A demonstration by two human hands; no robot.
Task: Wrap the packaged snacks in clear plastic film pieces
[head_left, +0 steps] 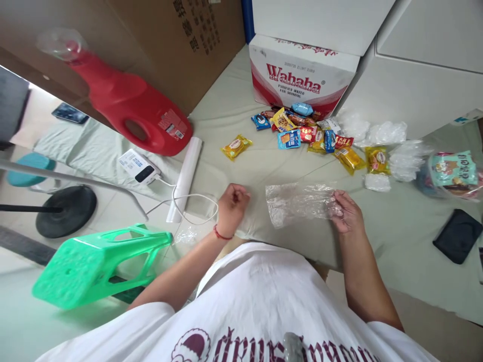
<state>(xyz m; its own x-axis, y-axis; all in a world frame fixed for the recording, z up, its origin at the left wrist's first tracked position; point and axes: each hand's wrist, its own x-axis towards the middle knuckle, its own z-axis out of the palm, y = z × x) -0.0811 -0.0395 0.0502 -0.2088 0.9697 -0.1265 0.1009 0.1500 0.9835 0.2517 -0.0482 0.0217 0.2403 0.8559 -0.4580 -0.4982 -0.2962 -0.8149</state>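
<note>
A crinkled clear plastic bag stretches out to the left from my right hand, which pinches its right end between thumb and fingers. My left hand, with a red cord at the wrist, is apart from the bag, its fingers curled in and nothing visible in them. Beyond it on the pale green sheet lies a yellow-wrapped snack. Farther off, a pile of small wrapped snacks sits against the Wahaha carton. A yellow snack packet rests near bundles of clear plastic bags.
The Wahaha water carton stands at the back. A red jug, a white roll and a power bank with a cable are to the left. A green stool is lower left. Right: a filled bag and a black pouch.
</note>
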